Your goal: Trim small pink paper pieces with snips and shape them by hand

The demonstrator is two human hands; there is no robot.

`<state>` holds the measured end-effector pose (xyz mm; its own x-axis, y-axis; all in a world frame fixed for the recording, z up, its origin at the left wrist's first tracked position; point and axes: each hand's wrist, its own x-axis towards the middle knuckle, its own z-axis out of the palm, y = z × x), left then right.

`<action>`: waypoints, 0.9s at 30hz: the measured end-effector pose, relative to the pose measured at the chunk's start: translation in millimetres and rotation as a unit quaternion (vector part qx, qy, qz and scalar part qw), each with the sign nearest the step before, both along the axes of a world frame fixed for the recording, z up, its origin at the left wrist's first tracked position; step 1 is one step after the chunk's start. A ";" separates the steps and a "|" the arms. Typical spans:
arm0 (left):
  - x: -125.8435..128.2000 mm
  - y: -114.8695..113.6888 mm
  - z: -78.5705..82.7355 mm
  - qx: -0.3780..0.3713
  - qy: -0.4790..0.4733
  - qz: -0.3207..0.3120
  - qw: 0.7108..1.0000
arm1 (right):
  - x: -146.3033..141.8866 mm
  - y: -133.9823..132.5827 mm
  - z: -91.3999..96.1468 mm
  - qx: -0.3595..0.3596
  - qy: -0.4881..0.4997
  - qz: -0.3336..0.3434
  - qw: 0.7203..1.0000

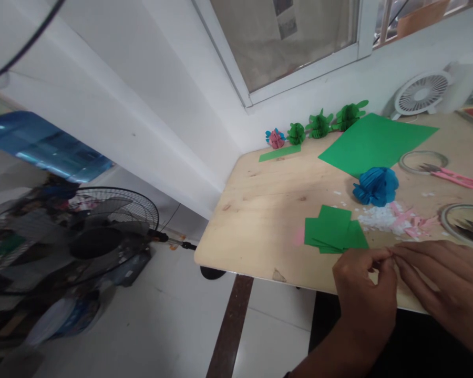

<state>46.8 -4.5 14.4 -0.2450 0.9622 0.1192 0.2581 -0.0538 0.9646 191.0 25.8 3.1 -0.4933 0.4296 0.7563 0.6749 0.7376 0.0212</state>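
Note:
At the table's front edge, my left hand [366, 286] is closed in a pinch, thumb against forefinger. My right hand [443, 278] meets it there, its fingertips pressed together too. Whatever lies between the fingertips is too small or hidden to make out. Just beyond my left hand lies a loose pile of green paper pieces [331, 228]. A crumpled blue paper ball [378, 186] rests farther back. Small white scraps [382, 218] and pink paper strips [413, 220] are scattered between it and my hands.
Pink-handled thread snips [453, 174] lie by a roll of clear tape [412, 161]. A large green sheet [378, 142] and folded paper figures [319, 125] line the wall, near a small white fan [423, 94]. A black floor fan [114, 231] stands left of the table [256, 210].

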 end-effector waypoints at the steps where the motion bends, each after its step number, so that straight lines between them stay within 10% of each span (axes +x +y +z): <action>1: 0.6 -0.2 -1.8 0.014 0.001 0.006 1.000 | -1.1 -0.5 0.4 -0.006 0.001 -0.003 1.000; 20: -1.4 1.6 9.1 -0.048 -0.092 -0.008 0.995 | -8.7 -1.9 1.2 -0.017 0.030 -0.041 0.999; 27: -3.7 6.6 4.0 -0.126 -0.230 -0.009 0.965 | 19.9 -0.7 -27.6 -0.079 0.105 -0.102 0.986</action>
<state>43.1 2.1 18.4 -0.1990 0.9510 -0.2365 -0.1995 0.1970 0.9599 210.9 25.1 -24.5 -0.2235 0.6247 0.7482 0.7871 0.5684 -0.2395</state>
